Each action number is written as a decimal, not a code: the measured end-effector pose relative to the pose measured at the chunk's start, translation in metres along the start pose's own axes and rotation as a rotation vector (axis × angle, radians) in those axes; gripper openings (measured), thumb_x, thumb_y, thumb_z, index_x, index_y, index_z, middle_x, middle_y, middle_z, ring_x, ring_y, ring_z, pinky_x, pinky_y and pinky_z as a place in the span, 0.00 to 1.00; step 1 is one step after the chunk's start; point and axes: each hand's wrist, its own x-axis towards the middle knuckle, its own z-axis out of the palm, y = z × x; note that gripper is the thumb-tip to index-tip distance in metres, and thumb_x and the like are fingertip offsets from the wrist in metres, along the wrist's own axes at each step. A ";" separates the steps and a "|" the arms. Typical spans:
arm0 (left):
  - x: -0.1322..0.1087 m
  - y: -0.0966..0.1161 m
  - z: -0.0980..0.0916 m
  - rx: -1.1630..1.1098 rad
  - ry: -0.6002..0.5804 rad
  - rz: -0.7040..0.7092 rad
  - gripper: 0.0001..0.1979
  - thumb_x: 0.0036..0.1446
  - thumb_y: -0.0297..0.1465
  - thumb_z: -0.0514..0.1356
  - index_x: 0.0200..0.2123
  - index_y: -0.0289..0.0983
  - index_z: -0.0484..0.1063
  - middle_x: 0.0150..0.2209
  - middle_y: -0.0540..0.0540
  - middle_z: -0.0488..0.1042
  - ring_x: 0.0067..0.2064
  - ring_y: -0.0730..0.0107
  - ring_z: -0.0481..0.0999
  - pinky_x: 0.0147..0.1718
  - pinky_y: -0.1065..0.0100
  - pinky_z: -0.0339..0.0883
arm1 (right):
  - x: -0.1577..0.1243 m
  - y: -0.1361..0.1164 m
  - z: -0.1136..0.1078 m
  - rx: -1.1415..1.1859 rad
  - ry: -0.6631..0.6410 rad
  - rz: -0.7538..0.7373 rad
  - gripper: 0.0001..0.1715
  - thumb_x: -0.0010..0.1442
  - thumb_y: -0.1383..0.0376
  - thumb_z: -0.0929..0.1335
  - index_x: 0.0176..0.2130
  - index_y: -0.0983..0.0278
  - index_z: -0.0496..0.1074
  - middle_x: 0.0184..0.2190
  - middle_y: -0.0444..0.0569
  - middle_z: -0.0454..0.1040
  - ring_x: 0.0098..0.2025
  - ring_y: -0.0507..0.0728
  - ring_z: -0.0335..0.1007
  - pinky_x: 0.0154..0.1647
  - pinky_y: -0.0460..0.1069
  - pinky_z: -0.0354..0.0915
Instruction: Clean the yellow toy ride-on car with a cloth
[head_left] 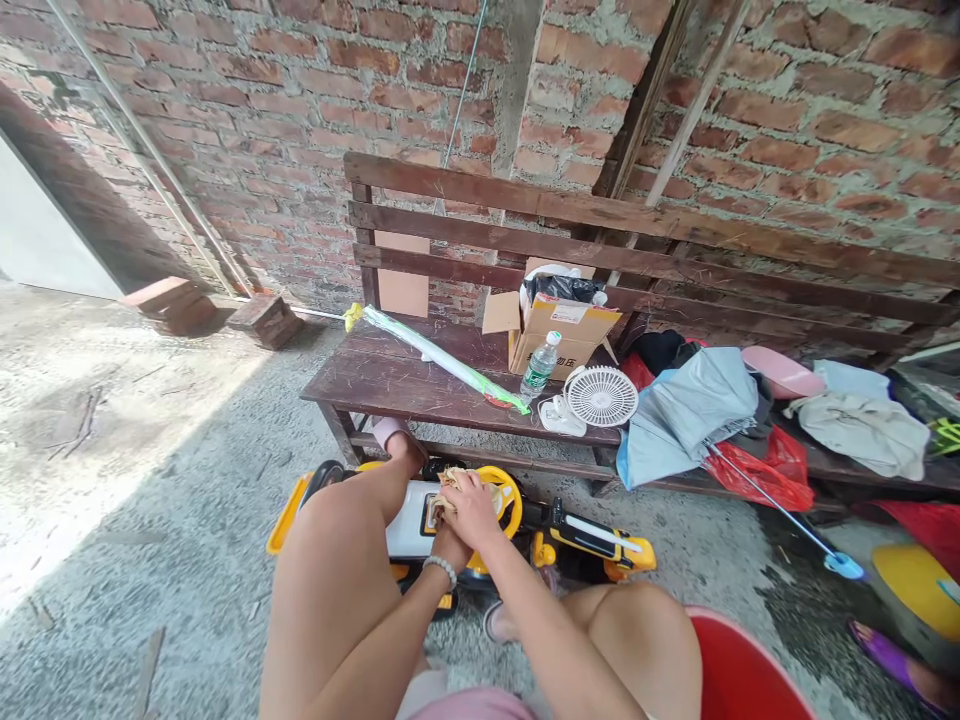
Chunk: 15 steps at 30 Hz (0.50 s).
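Observation:
Both hands meet over a yellow and white ride-on toy (407, 525) between the knees. My left hand (452, 545), with a beaded bracelet (441, 572) at the wrist, is closed beneath a crumpled tan and brown bundle (450, 480). Over the same bundle lies my right hand (474, 508), its fingers wrapped on it from the right. What the bundle is cannot be made out. The toy's yellow steering wheel (512, 503) shows just right of the hands.
A wooden bench (420, 388) holds a wrapped tube (427, 350), water bottle (540, 368), cardboard box (574, 325), white fan (601, 396) and umbrella (690, 400). A red tub (739, 670) stands at the lower right, near another person's purple-shod foot (889, 655).

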 end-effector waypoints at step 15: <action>0.007 -0.002 -0.007 -0.138 -0.102 -0.510 0.22 0.59 0.33 0.65 0.54 0.41 0.63 0.51 0.35 0.79 0.51 0.45 0.82 0.52 0.47 0.75 | 0.022 0.035 -0.046 -0.081 -0.011 0.515 0.22 0.69 0.66 0.67 0.60 0.59 0.79 0.60 0.60 0.72 0.60 0.66 0.66 0.55 0.53 0.65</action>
